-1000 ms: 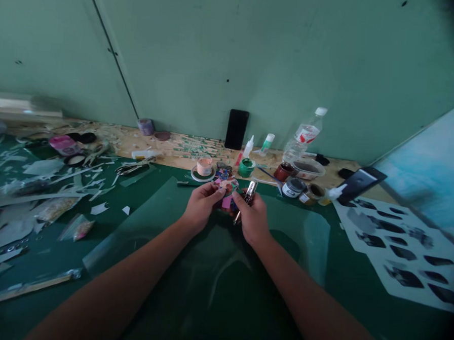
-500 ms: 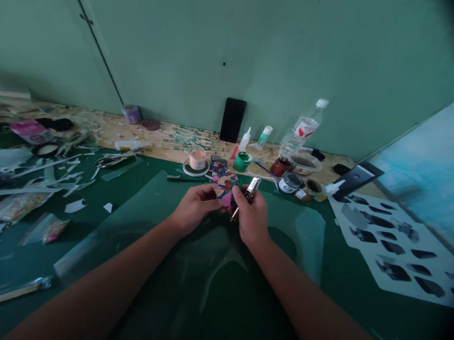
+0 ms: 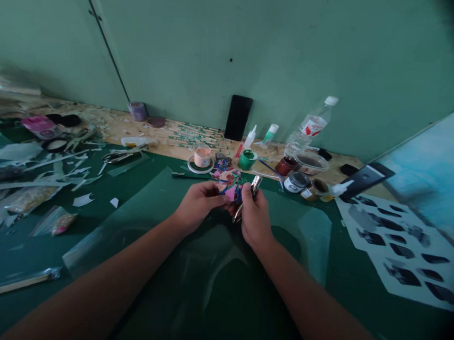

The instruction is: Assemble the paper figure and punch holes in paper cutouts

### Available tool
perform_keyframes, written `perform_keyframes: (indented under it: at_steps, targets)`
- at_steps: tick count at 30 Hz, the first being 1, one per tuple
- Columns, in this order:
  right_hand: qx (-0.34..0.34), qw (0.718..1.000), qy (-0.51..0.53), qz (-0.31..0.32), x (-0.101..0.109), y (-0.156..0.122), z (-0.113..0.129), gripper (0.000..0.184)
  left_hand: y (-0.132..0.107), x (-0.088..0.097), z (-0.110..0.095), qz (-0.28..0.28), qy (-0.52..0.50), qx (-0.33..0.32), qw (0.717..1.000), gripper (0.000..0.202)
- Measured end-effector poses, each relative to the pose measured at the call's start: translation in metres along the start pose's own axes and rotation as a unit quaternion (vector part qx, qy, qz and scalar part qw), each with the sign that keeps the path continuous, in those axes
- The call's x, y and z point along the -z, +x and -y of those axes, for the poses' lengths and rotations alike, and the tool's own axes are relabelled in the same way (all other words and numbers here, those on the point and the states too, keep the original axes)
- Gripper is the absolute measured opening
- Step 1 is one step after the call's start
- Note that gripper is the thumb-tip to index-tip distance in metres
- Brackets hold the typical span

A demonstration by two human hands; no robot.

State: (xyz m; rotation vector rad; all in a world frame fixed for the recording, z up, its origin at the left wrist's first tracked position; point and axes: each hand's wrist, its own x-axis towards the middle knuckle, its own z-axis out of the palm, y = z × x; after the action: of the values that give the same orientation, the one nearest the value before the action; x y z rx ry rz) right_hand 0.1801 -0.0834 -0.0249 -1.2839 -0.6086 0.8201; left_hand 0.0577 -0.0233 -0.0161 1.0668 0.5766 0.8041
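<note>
L hand (image 3: 198,206) & R hand (image 3: 255,219) bare, both forearms unsleeved

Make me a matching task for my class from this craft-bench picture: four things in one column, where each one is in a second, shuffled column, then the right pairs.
Things
1. phone
2. metal tool
3. colourful cutout
4. green pot

Places
A. gripped in the right hand
B. leaning upright against the wall
C. standing on the wooden board, beyond the hands
D. pinched in the left hand

Pairs: 1-B, 2-A, 3-D, 4-C
</note>
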Motion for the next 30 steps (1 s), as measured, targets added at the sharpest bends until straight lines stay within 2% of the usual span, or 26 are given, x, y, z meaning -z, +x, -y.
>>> perform_keyframes:
  at_steps: [6, 8, 13, 19, 24, 30]
  targets:
    - [-0.05, 0.998, 0.045, 0.005, 0.001, 0.0, 0.006, 0.047, -0.001, 0.002, -0.005, -0.036, -0.035, -0.006, 0.999, 0.017]
    - [-0.04, 0.999, 0.021, 0.01, 0.002, 0.0, 0.008, 0.043, -0.002, 0.002, -0.009, -0.046, -0.054, -0.007, 0.997, 0.017]
    - [-0.025, 0.993, -0.062, 0.095, 0.003, -0.003, 0.01, 0.038, -0.004, 0.006, -0.02, -0.077, -0.121, -0.014, 0.99, 0.021]
    - [-0.005, 0.98, -0.128, 0.152, 0.0, -0.009, 0.008, 0.026, -0.006, 0.013, -0.029, -0.106, -0.15, -0.015, 0.983, 0.023]
    - [0.062, 0.965, -0.156, 0.2, 0.001, -0.014, 0.006, 0.031, -0.006, 0.015, -0.029, -0.093, -0.15, -0.02, 0.984, 0.024]
    - [0.056, 0.958, -0.16, 0.232, 0.001, -0.017, 0.007, 0.037, -0.009, 0.01, -0.029, -0.097, -0.18, -0.024, 0.979, 0.028]
